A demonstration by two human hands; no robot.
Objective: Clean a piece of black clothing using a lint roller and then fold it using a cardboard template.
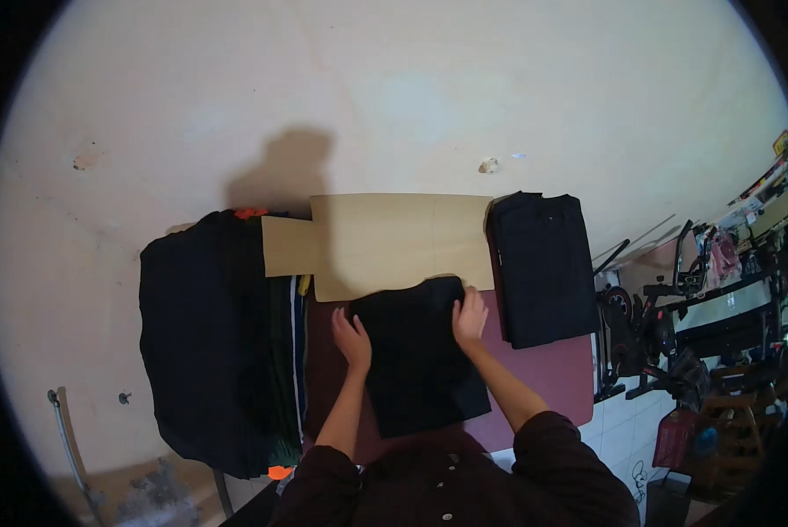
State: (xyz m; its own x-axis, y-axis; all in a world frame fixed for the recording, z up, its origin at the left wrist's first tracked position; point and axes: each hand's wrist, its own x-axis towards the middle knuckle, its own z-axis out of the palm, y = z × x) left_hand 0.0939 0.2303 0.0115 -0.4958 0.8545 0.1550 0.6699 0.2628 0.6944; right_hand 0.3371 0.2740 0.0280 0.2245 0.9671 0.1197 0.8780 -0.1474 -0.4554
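Observation:
A folded black garment (pixel 422 360) lies flat in front of me on the reddish table (pixel 543 378). My left hand (pixel 353 341) rests along its upper left edge, fingers stretched out. On the opposite side, my right hand (pixel 470 316) lies at the upper right corner with its fingers extended and touching the cloth. Neither hand grips the garment. Just beyond its far edge is a tan cardboard sheet (pixel 403 237), partly under the cloth's top edge. The garment's exact kind cannot be made out.
At the left stands a tall pile of dark clothes (pixel 205 342). A smaller cardboard piece (pixel 287 246) lies on that pile. Folded black garments (pixel 543 263) are stacked at the right. An exercise bike (pixel 644 325) and a wooden chair (pixel 732 430) stand farther right. A bare wall (pixel 394 105) rises behind.

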